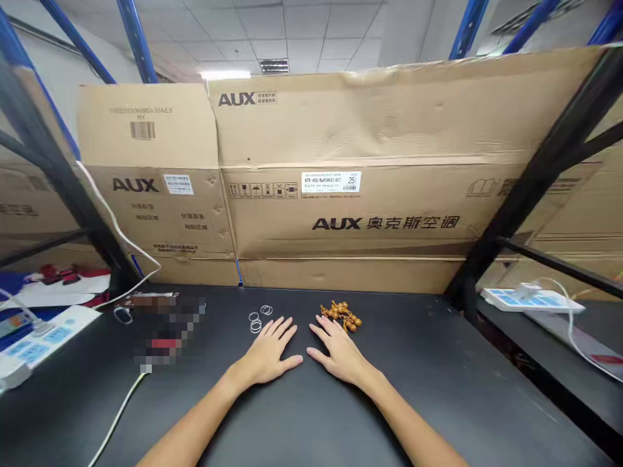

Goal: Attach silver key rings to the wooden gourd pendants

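In our head view, a glossy brown bead cluster (337, 311) lies on the black table (302, 421), long axis sideways, right end angled toward us. Left of it lie thin, round, silvery rings (256, 321); nearer us, our left hand (269, 351) and right hand (339, 353) spread palm-down.

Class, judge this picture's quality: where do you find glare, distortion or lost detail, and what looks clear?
All in the head view: the ceiling light glares white; the black posts splay outward, probably wide-lens stretch; coarse pixel blocks mask a patch beyond the left hand, itself clearly outlined.
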Tool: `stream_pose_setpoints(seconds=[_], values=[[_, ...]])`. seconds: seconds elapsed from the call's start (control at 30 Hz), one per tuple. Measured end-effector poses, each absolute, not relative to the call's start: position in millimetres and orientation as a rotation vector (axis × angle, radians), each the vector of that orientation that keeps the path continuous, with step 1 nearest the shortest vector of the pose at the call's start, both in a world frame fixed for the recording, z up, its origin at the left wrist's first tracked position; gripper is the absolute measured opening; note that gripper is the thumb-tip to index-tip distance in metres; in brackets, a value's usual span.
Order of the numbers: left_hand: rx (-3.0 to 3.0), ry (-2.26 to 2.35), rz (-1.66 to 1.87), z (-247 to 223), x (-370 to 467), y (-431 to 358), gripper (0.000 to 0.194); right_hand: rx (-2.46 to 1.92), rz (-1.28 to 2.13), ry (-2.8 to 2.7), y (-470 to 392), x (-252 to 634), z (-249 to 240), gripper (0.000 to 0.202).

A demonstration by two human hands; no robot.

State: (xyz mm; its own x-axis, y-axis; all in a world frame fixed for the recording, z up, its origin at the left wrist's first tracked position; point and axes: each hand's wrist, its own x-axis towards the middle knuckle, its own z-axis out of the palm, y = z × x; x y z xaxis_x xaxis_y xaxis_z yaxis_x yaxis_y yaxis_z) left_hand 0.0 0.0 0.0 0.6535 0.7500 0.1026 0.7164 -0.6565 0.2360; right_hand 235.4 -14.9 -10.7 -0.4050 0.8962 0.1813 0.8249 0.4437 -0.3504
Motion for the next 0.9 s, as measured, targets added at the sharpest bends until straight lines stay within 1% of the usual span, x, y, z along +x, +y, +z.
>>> stream_pose_setpoints(seconds=[0.2, 0.83, 0.9], values=[[2.693, 1.200, 0.348, -0.9, 1.4, -0.9, 0.070, -1.421, 0.290, -2.388, -17.1, 237.3, -10.7, 0.058], [2.674, 1.188, 0.382, -1.7, 4.0, -3.4, 0.069, -1.384, 0.351, -2.420, -16.6, 240.6, -10.9, 0.060], [2.683, 1.202, 0.423, -4.7, 3.8, -3.0, 0.066, -1.389, 0.354, -2.419, -16.5, 240.0, -9.9, 0.060]])
